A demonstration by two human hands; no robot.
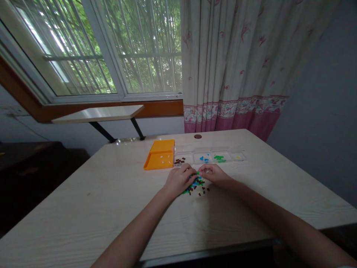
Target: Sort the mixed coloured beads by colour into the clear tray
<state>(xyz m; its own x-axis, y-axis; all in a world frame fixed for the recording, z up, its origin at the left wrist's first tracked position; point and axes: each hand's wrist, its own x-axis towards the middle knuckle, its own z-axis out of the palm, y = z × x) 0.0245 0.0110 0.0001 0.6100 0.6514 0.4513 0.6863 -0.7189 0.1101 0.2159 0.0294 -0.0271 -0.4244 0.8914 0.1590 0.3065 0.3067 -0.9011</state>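
Note:
A mixed heap of small plastic pieces (198,181), in green, blue, dark brown and a little yellow, lies on the table between my hands. My left hand (180,180) rests over the heap's left side, its fingers somewhat apart and covering part of it. At the heap's far right edge, my right hand (214,175) has thumb and forefinger pinched at a small green piece (198,172). Just beyond the hands stands a row of clear compartments (188,156). They hold brown pieces (180,160), blue pieces (204,159), green pieces (219,158) and a bit of yellow (238,157), sorted by colour.
An orange case (160,149) lies open left of the clear compartments, with several small white pieces in it. The wooden table (111,201) has a raised shelf (100,112) at its far left and a round brown cable hole (198,136) near its back edge.

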